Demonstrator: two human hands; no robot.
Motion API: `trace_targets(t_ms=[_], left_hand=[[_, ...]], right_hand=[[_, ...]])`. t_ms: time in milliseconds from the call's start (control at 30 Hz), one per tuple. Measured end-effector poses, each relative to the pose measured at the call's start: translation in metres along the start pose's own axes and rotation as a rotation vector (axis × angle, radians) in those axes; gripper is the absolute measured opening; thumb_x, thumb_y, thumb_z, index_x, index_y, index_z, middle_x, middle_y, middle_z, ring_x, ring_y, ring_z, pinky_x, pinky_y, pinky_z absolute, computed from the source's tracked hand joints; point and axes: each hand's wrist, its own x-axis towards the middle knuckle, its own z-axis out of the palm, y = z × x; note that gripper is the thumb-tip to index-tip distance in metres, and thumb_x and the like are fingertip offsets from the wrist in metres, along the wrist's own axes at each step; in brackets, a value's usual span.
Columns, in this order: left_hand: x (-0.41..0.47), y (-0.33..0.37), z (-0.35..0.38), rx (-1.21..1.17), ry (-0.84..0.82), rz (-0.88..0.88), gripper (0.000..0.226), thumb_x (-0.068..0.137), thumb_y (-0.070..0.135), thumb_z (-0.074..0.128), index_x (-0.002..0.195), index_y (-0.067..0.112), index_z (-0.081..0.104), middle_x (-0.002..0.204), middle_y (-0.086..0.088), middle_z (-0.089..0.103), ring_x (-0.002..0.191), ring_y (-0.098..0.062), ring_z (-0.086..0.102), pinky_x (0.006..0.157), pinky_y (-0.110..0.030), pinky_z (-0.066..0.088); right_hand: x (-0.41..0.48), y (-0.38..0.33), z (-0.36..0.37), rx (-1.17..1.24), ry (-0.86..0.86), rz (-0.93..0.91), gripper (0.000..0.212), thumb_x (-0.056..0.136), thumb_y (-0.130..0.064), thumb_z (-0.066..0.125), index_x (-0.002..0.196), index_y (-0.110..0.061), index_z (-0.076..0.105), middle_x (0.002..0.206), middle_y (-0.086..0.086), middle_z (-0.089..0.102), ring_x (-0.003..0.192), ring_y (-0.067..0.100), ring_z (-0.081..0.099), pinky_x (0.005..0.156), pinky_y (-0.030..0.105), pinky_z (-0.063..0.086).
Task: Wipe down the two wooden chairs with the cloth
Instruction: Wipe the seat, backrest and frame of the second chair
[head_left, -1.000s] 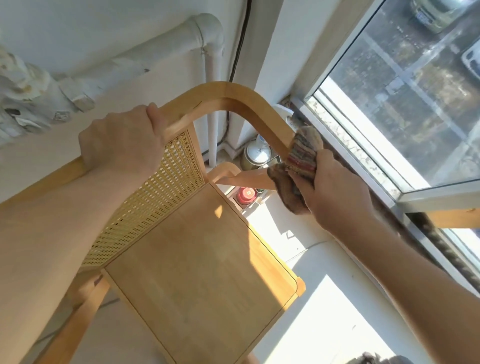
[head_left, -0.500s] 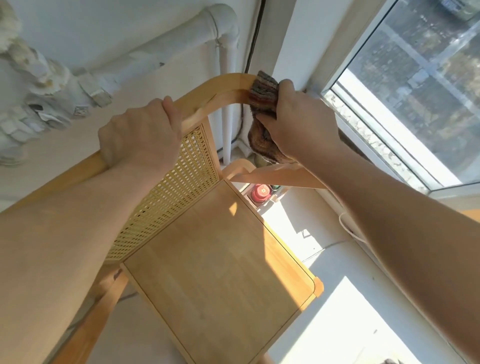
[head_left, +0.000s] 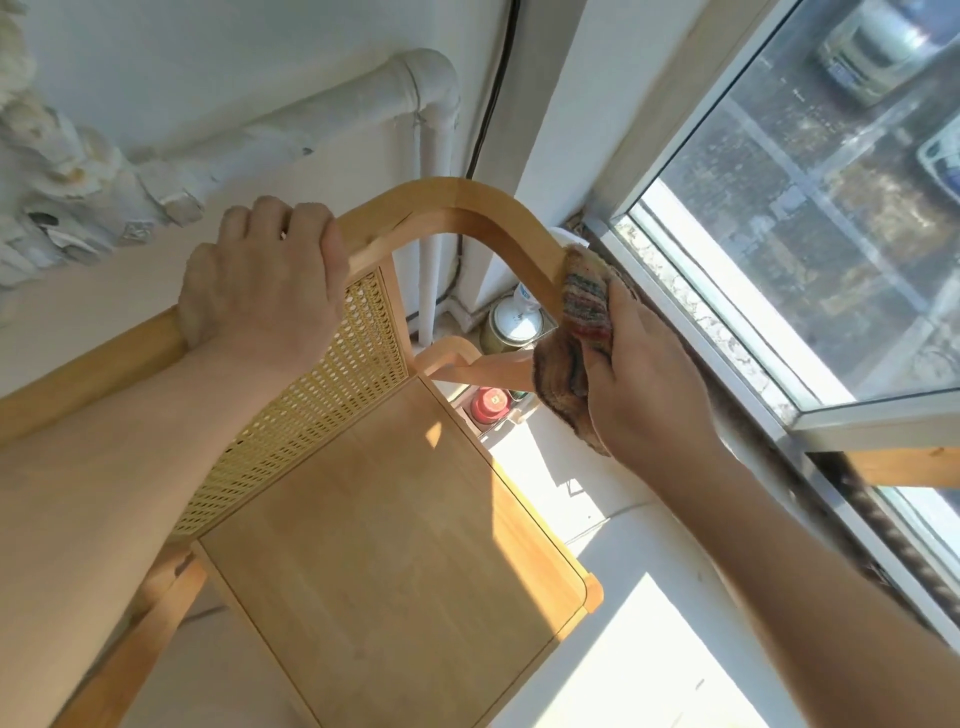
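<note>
Hidden or cut off:
- The chair (head_left: 374, 545) has its legs running out at the bottom edge, and its far-left frame sits behind the left forearm.
- The left hand (head_left: 265, 291) has its fingertips over the far side of the top rail, out of sight.
- The cloth (head_left: 582, 306) screens part of the right hand (head_left: 649, 384) and covers the stretch of curved arm rail beneath it.
- Two small containers stand on the floor past the seat's back corner, half screened by the lower arm piece. One is round with a white lid (head_left: 514, 322), the other has a red top (head_left: 488, 405). Cannot tell what they hold.
- The street through the window (head_left: 779, 234) is blurred (vehicles, roughly).

Counts:
- One wooden chair in view, with a cane back panel and a plain board seat.
- One cloth, striped and brownish.
- Two bare hands.
- One white pipe (head_left: 363, 98) with an elbow on the wall, and one black cable (head_left: 493, 88) beside it.

Grip:
- The left hand is clenched round the top rail, just left of the bend.
- The right hand grasps the bunched cloth, fingers curled into it, and presses it on the downward run of the window-side arm rail, close to the window frame.
</note>
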Motion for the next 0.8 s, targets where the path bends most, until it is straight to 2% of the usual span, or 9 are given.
trace_targets(t_ms=[100, 200, 267, 334, 434, 501, 601, 735, 801], left_hand=[[-0.017, 0.006, -0.003, -0.114, 0.019, 0.058, 0.039, 0.092, 0.021, 0.048, 0.130, 0.018, 0.044, 0.125, -0.016, 0.045, 0.114, -0.036, 0.041, 0.093, -0.054, 0.032], [-0.065, 0.055, -0.003, -0.581, -0.022, 0.257, 0.036, 0.091, 0.028, 0.049, 0.127, 0.023, 0.052, 0.122, -0.002, 0.051, 0.114, -0.024, 0.047, 0.096, -0.044, 0.038], [-0.090, 0.097, -0.008, -1.136, -0.305, 0.081, 0.033, 0.091, 0.046, 0.045, 0.123, 0.044, 0.048, 0.120, 0.016, 0.054, 0.115, -0.008, 0.052, 0.095, -0.030, 0.043], [-0.099, 0.124, -0.002, -1.573, -0.510, -0.369, 0.027, 0.086, 0.054, 0.054, 0.113, 0.048, 0.054, 0.110, 0.014, 0.065, 0.105, -0.008, 0.063, 0.091, -0.036, 0.051], [-0.098, 0.125, 0.011, -1.420, -0.409, -0.535, 0.011, 0.090, 0.036, 0.060, 0.097, 0.031, 0.067, 0.087, 0.003, 0.071, 0.086, -0.017, 0.069, 0.077, -0.049, 0.056], [-0.096, 0.114, 0.016, -1.206, -0.296, -0.481, 0.016, 0.093, 0.032, 0.056, 0.085, 0.024, 0.067, 0.079, 0.003, 0.068, 0.080, -0.020, 0.067, 0.069, -0.050, 0.056], [-0.087, 0.094, 0.014, -0.958, -0.266, -0.454, 0.030, 0.096, 0.039, 0.047, 0.083, 0.018, 0.063, 0.077, -0.002, 0.064, 0.077, -0.023, 0.063, 0.068, -0.050, 0.055], [-0.079, 0.088, -0.002, -1.382, -0.554, -0.827, 0.031, 0.091, 0.042, 0.058, 0.073, 0.018, 0.066, 0.085, -0.011, 0.066, 0.076, -0.027, 0.063, 0.067, -0.040, 0.053], [-0.079, 0.092, -0.006, -1.513, -0.646, -0.836, 0.008, 0.083, 0.025, 0.069, 0.076, 0.021, 0.069, 0.081, -0.008, 0.066, 0.071, -0.025, 0.060, 0.064, -0.038, 0.049]], right_hand=[[-0.024, -0.009, -0.006, 0.330, 0.097, 0.026, 0.059, 0.093, -0.024, 0.038, 0.151, -0.021, 0.031, 0.151, -0.004, 0.041, 0.139, 0.014, 0.036, 0.114, 0.037, 0.030], [-0.039, -0.018, -0.014, 0.679, 0.146, 0.080, 0.049, 0.091, -0.031, 0.046, 0.140, -0.035, 0.049, 0.124, -0.018, 0.062, 0.116, -0.002, 0.055, 0.098, 0.029, 0.044], [-0.042, -0.024, -0.015, 0.869, 0.081, 0.135, 0.045, 0.086, -0.031, 0.054, 0.131, -0.038, 0.058, 0.116, -0.021, 0.066, 0.111, -0.003, 0.059, 0.098, 0.031, 0.045], [-0.042, -0.027, -0.013, 0.963, -0.054, 0.194, 0.044, 0.077, -0.032, 0.058, 0.120, -0.041, 0.065, 0.112, -0.020, 0.068, 0.109, -0.001, 0.061, 0.098, 0.034, 0.047], [-0.036, -0.023, -0.019, 0.778, -0.181, 0.103, 0.018, 0.080, -0.025, 0.066, 0.091, -0.039, 0.070, 0.091, -0.020, 0.068, 0.090, 0.000, 0.063, 0.082, 0.025, 0.050], [-0.029, -0.017, -0.028, 0.532, -0.232, 0.009, 0.014, 0.083, -0.030, 0.065, 0.097, -0.034, 0.066, 0.093, -0.009, 0.068, 0.087, 0.010, 0.062, 0.077, 0.027, 0.050], [-0.022, -0.006, -0.039, 0.273, -0.299, -0.038, 0.010, 0.080, -0.049, 0.061, 0.085, -0.048, 0.070, 0.075, -0.028, 0.068, 0.080, -0.007, 0.065, 0.073, 0.023, 0.051], [0.009, 0.003, -0.048, 0.146, 0.125, -0.034, 0.025, 0.087, -0.043, 0.059, 0.106, -0.034, 0.071, 0.080, -0.019, 0.065, 0.077, 0.003, 0.063, 0.079, 0.029, 0.049], [0.037, 0.002, -0.039, 0.137, -0.001, -0.034, 0.034, 0.093, -0.044, 0.051, 0.122, -0.030, 0.063, 0.097, -0.011, 0.064, 0.088, 0.010, 0.061, 0.083, 0.031, 0.045]])
